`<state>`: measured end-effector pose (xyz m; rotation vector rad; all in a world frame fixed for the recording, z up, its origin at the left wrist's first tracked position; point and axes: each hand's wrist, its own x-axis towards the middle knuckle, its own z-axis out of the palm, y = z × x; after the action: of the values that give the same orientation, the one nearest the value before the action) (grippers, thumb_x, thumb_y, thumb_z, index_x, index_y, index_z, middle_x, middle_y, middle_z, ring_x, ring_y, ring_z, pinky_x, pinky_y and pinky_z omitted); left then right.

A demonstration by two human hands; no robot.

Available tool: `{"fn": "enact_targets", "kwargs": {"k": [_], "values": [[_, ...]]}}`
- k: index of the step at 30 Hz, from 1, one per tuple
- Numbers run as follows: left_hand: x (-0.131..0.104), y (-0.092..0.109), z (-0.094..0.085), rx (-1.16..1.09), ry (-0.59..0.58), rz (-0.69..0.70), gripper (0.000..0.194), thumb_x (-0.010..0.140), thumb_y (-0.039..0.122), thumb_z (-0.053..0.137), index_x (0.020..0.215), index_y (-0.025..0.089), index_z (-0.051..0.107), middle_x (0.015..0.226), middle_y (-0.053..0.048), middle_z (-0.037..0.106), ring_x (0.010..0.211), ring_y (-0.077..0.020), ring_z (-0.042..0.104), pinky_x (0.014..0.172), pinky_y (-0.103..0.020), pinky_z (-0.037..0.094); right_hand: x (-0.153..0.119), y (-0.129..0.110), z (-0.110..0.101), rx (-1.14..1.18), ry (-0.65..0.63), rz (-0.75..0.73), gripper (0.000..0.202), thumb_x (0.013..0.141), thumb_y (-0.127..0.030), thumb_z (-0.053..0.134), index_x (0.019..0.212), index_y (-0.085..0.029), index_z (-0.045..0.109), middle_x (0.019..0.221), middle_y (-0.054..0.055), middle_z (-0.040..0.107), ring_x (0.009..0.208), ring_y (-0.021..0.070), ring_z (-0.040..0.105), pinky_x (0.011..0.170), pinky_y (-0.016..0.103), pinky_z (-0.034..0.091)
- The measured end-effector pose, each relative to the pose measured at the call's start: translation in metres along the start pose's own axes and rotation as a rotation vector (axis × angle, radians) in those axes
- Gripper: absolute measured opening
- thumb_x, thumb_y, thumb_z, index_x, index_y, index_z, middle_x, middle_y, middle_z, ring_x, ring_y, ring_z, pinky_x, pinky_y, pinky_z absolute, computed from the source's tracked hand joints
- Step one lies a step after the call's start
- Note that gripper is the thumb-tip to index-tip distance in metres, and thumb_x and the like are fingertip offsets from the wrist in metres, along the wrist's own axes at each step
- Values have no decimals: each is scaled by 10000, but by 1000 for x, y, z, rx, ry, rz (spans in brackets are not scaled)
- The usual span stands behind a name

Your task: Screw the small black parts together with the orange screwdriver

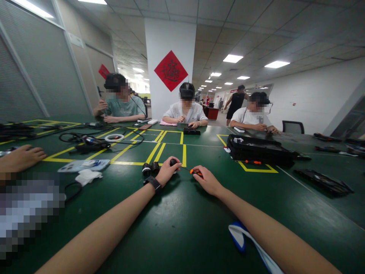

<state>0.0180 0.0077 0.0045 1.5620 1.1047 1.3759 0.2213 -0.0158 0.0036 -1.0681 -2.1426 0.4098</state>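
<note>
My left hand (169,169), with a dark watch on its wrist, is closed around a small black round part (172,162) just above the table. My right hand (207,179) grips the orange-and-black handle of a screwdriver (196,172). Its thin shaft points left toward the black part; whether the tip touches it I cannot make out. Two more short black cylindrical parts, one with a pale ring (146,169) and one darker (155,168), stand beside my left hand.
The green table (171,236) carries yellow tape outlines. A long black case (256,148) and a dark flat part (323,182) lie right. At left are cables (85,140), a phone (82,165), a crumpled tissue (88,176) and another person's hand (27,156). A blue-white strap (242,238) lies near my right forearm.
</note>
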Motion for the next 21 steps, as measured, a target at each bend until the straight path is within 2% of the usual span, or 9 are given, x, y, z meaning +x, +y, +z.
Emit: {"fn": "enact_targets", "kwargs": {"k": [6, 11, 15, 21], "values": [[0, 0, 0, -45, -10, -12, 269, 653, 379, 600, 811, 169, 540, 704, 16, 550, 604, -96, 555, 557, -207, 419, 2, 2, 1, -127, 9, -31, 178, 831, -201, 406, 824, -148, 576, 854, 57, 541, 858, 158, 461, 791, 297, 365], [0, 0, -2, -72, -2, -27, 273, 650, 368, 601, 821, 166, 536, 690, 13, 556, 601, -101, 556, 562, -212, 421, 2, 1, -2, -120, 17, -52, 161, 809, -208, 467, 927, -167, 568, 883, 48, 555, 872, 164, 454, 792, 307, 359], [0, 0, -2, -89, -12, -24, 257, 650, 346, 599, 821, 167, 535, 677, 14, 562, 602, -103, 558, 571, -215, 424, 1, 2, -1, -103, 34, -28, 153, 773, -208, 519, 917, -173, 558, 881, 39, 554, 868, 164, 455, 785, 305, 362], [-1, 1, -1, -108, -5, -31, 245, 643, 330, 601, 816, 169, 539, 716, 11, 565, 612, -100, 561, 576, -215, 426, 1, 4, 1, -94, 64, 10, 155, 792, -170, 437, 890, -161, 557, 873, 46, 541, 878, 161, 447, 797, 299, 360]]}}
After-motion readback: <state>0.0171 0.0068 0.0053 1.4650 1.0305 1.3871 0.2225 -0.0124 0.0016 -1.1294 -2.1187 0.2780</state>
